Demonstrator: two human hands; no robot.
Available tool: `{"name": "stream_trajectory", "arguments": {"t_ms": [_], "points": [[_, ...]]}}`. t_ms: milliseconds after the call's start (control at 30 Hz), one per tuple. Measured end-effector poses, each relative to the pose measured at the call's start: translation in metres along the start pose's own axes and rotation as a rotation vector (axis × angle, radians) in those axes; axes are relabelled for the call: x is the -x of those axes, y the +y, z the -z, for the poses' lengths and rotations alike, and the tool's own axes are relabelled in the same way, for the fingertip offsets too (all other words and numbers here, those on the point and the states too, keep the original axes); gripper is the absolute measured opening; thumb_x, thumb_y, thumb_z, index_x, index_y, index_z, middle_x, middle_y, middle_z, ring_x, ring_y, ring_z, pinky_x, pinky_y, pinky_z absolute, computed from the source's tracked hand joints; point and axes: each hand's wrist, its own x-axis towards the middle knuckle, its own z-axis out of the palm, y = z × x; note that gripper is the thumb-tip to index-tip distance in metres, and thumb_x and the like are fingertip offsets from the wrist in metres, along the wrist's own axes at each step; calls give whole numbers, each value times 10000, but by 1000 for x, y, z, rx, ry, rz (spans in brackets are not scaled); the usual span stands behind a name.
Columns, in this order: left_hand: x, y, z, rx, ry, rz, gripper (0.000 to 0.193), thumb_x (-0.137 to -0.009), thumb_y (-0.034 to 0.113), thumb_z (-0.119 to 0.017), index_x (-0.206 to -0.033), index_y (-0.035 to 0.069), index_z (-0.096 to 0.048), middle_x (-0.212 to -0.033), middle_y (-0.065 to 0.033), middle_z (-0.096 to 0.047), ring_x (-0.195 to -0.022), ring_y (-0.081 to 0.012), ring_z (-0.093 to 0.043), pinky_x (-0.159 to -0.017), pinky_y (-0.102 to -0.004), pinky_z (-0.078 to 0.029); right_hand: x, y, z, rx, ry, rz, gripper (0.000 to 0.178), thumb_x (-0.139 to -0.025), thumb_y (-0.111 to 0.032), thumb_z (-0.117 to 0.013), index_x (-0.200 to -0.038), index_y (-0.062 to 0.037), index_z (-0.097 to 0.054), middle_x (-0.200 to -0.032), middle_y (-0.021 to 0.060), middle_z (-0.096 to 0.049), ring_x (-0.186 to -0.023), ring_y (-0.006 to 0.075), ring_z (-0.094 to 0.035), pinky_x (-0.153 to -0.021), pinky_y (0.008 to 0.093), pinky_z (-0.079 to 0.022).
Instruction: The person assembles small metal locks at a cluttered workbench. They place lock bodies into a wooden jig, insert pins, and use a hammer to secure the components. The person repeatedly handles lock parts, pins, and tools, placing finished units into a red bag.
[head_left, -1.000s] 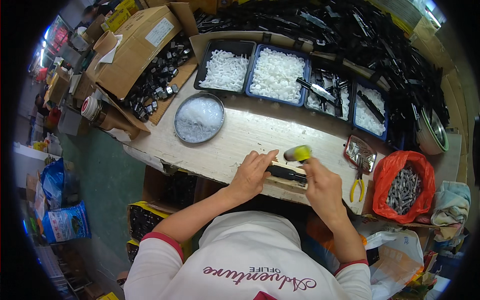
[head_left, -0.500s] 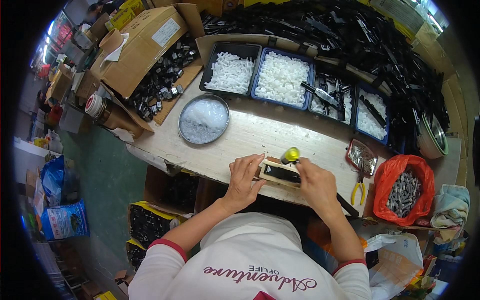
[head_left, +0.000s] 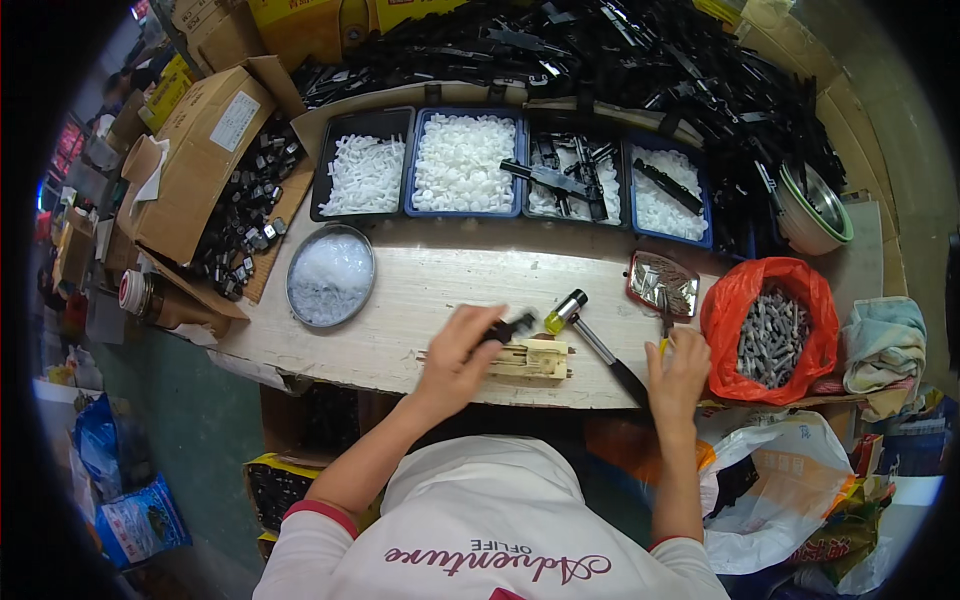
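My left hand (head_left: 455,358) is closed on a small black part (head_left: 511,326), holding it just above a cream-coloured fixture block (head_left: 543,359) on the bench. To the right, my right hand (head_left: 680,375) has its fingers around the yellow handles of a pair of pliers (head_left: 664,346), mostly hidden by the hand. The jaws point toward a red-rimmed tray of small metal pins (head_left: 632,284). Between my hands lies a hammer (head_left: 597,345) with a yellow-and-black head and a black grip, its head close to the block.
A round metal dish (head_left: 371,285) of clear pieces stands left. Behind are bins of white parts, the nearest-left one black (head_left: 316,206), beneath a heap of black parts (head_left: 640,60). A red bag (head_left: 722,352) of grey pieces and a folded cloth (head_left: 884,345) sit right.
My right hand has let go of the hammer, now lying on the bench, and taken hold of the pliers. My left hand has lifted the black part out of the block. The view has shifted.
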Motion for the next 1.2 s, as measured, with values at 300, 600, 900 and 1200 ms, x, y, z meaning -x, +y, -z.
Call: {"name": "stream_trajectory", "arguments": {"t_ms": [300,600,900,1200], "points": [[5,16,10,812,124,590,352,-904,184,-500,-1217,52,-408,-884,-87,-565,-745,-151,-597,-578,-268,-523,8,35,-18,-51,-113,-82,199,-799,-149,-570,-858,25,-493,-884,187,-480,-832,329,-459,-722,403,-369],[29,20,8,485,62,517,257,-906,179,-511,-1124,43,-512,-769,-9,-556,-645,-55,-542,-561,-184,-474,10,-86,6,-785,-478,293,165,-803,-86,-590,-806,59,-510,-969,180,-532,-859,327,-513,-750,366,-413],[40,20,8,279,151,369,283,-854,162,-588,-1061,-31,-571,-796,-55,-615,-575,-62,-515,-504,-196,-440,11,-111,2,-715,-578,417,198,-802,-111,-598,-854,67,-528,-981,183,-536,-882,339,-503,-769,395,-409],[38,19,25,632,-48,683,217,-868,180,-562,-1001,8,-557,-615,-62,-549,-466,-87,-506,-411,-216,-417,11,-111,-1,-588,-666,513,169,-760,-75,-620,-800,47,-509,-798,165,-515,-725,336,-520,-637,389,-439]]}}
